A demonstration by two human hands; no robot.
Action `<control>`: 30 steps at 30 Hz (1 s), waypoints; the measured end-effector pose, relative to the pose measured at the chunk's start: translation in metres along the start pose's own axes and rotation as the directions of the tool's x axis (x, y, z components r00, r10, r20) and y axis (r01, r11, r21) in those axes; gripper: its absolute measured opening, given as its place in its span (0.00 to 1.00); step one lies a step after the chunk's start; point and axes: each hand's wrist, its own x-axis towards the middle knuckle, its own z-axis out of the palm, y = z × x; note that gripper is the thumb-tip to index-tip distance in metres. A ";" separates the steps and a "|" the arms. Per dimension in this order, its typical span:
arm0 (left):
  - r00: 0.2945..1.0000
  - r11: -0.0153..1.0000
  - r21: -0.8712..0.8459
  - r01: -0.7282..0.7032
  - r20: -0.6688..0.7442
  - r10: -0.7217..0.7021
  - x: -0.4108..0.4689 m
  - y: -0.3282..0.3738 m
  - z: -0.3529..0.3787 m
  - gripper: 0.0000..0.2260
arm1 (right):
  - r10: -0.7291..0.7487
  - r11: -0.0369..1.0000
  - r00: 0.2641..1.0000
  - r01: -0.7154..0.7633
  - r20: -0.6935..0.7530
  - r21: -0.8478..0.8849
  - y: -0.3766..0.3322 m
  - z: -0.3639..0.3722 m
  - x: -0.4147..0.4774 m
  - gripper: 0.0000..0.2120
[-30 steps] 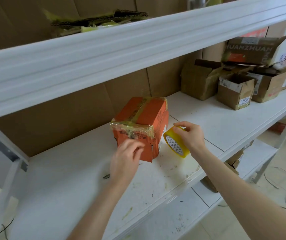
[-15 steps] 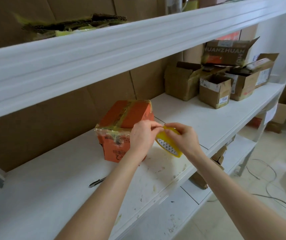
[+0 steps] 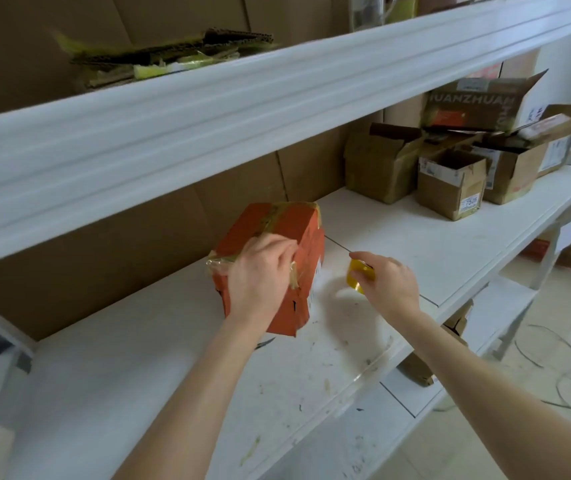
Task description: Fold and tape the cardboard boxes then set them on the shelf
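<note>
An orange cardboard box (image 3: 287, 223), crossed by strips of clear yellowish tape, stands on the white middle shelf (image 3: 398, 244). My left hand (image 3: 259, 275) lies over the box's near top edge, its fingers curled down onto a tape strip on the right face. To the right of the box, my right hand (image 3: 386, 282) grips a yellow tape roll (image 3: 358, 277) just above the shelf. No tape strand between roll and box is visible.
Several brown cardboard boxes (image 3: 450, 181), some with open flaps, crowd the shelf's far right end. Flattened cardboard scraps (image 3: 173, 57) lie on the upper shelf. A dark small object (image 3: 265, 342) lies on the shelf below the orange box. Cables trail over the floor (image 3: 554, 358) at right.
My left hand left the roll and moved onto the box's top edge. My right hand carried the roll to the right, away from the box. The camera view shifted.
</note>
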 end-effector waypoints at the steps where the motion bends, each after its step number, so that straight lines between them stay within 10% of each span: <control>1: 0.999 0.999 -0.001 0.038 -0.033 -0.038 -0.004 -0.013 -0.006 0.08 | -0.011 0.993 0.999 0.017 0.051 -0.113 0.005 0.004 0.002 0.16; 4: 0.940 0.939 -0.105 0.328 -0.058 -0.335 -0.019 -0.056 -0.019 0.11 | 0.038 0.956 0.983 0.017 0.181 -0.293 0.008 0.019 0.004 0.18; 7: 0.855 0.846 -0.187 0.500 -0.044 -0.516 -0.030 -0.091 -0.024 0.13 | 0.056 0.996 0.996 -0.051 0.064 -0.077 -0.008 0.026 -0.007 0.17; 13: 0.907 0.892 -0.170 0.419 0.113 -0.405 -0.019 -0.098 -0.005 0.15 | -0.242 0.931 0.959 0.272 -0.144 0.242 -0.100 0.046 -0.056 0.25; 17: 0.879 0.889 -0.101 0.447 0.232 -0.416 -0.014 -0.103 0.008 0.16 | -0.181 0.974 0.977 0.162 0.110 0.157 -0.122 0.067 -0.059 0.37; 23: 0.813 0.825 -0.152 0.545 0.334 -0.476 -0.016 -0.114 0.009 0.34 | 0.021 0.939 0.996 -0.051 0.089 0.341 -0.107 0.068 -0.030 0.43; 30: 0.839 0.842 -0.028 0.539 0.105 -0.534 -0.028 -0.083 0.028 0.37 | 0.061 0.996 0.994 -0.055 -0.089 0.065 -0.084 0.052 -0.007 0.32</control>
